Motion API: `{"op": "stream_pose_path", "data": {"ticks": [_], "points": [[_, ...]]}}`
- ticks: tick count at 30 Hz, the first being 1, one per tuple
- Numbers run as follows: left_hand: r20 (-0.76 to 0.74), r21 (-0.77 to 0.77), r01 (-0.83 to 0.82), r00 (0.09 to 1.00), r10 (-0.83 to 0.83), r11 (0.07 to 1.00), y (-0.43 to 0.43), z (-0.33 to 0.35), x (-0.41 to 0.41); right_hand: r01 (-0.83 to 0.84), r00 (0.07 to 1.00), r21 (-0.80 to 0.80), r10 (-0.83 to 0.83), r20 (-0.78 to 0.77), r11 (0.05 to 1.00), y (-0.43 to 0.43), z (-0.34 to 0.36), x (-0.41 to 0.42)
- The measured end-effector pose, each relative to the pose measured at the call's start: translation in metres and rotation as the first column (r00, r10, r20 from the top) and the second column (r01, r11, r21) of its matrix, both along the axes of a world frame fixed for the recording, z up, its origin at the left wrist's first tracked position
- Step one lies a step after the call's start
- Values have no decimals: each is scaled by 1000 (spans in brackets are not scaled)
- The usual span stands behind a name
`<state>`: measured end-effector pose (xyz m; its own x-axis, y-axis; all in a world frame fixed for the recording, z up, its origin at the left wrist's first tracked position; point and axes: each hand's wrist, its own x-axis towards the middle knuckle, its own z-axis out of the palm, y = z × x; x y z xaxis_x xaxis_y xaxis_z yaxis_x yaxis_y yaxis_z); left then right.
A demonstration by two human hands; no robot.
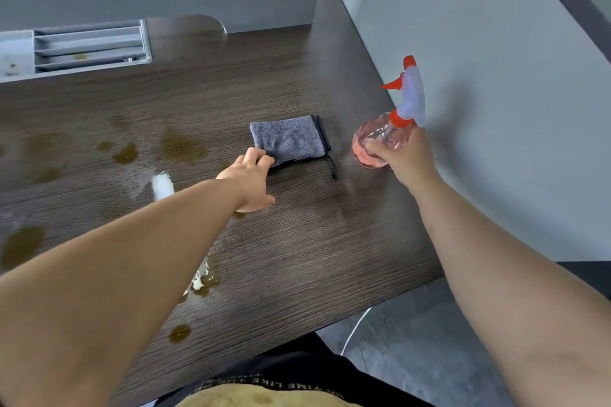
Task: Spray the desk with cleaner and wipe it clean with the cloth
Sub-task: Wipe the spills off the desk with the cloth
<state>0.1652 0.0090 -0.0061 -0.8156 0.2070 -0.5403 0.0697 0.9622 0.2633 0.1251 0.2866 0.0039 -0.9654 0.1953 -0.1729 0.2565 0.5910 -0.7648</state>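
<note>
Grey cloth [291, 140] lies flat on the desk [297, 241], left hand [249, 180] pinching its near corner; right hand [408, 155] wraps the pink spray bottle [380, 139] just right of it, nozzle aimed left. Looks like spray-to-wipe handover. Next: lift cloth, sweep left of the left hand over the brown stains [180, 145].

Fluffy cloth [289, 139] lies on grainy, matt wood desk [297, 241].

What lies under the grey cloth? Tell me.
Only the dark wood desk shows around the grey cloth; the left hand grips its near corner. Any stain beneath is covered.
</note>
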Motion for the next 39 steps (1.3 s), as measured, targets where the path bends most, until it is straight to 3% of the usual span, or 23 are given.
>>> {"op": "stream_pose_path", "data": {"ticks": [3,6,8,11,13,16,20,23,24,27,30,32,33,37,39], "points": [[5,11,11,1000,-11,1000,-2,1,2,53,999,-29,-54,-7,998,-4,-12,23],[8,31,19,1000,-19,999,-5,2,2,169,982,-14,-167,91,986,-25,-31,66],[8,43,23,1000,-23,999,-7,1,2,92,991,51,-96,95,994,-49,-40,87],[12,58,30,999,-31,998,-9,1,3,-135,981,197,159,-110,971,-82,-41,85],[9,54,37,999,-38,998,-9,1,2,-287,920,327,354,-167,900,-100,-39,59],[4,46,47,999,-47,998,-11,-1,1,-472,847,458,532,-2,754,-126,-27,3],[1,63,62,998,-62,996,-11,-3,0,-625,768,558,559,313,546,-138,-20,-53],[22,156,-20,1000,17,988,-15,0,-3,-623,754,633,570,328,460,-137,-14,-62],[22,221,-78,997,75,972,-18,1,-3,-630,755,607,567,331,485,-136,-11,-62],[-90,393,-201,963,255,897,-31,11,2,-562,826,422,502,255,711,-127,5,-54],[-204,386,-268,909,365,883,-55,18,12,-418,873,496,487,-11,761,-120,22,-41],[-223,286,-326,892,393,901,-72,17,22,-388,833,572,540,-118,723,-124,24,-26],[-222,230,-360,885,409,904,-81,16,27,-415,812,594,575,-101,689,-128,20,-16],[-161,104,-441,877,452,892,-101,10,52,-605,704,669,682,196,432,-143,-18,22],[-137,80,-440,884,447,895,-107,8,62,-613,687,693,689,230,380,-149,-32,25]]}}
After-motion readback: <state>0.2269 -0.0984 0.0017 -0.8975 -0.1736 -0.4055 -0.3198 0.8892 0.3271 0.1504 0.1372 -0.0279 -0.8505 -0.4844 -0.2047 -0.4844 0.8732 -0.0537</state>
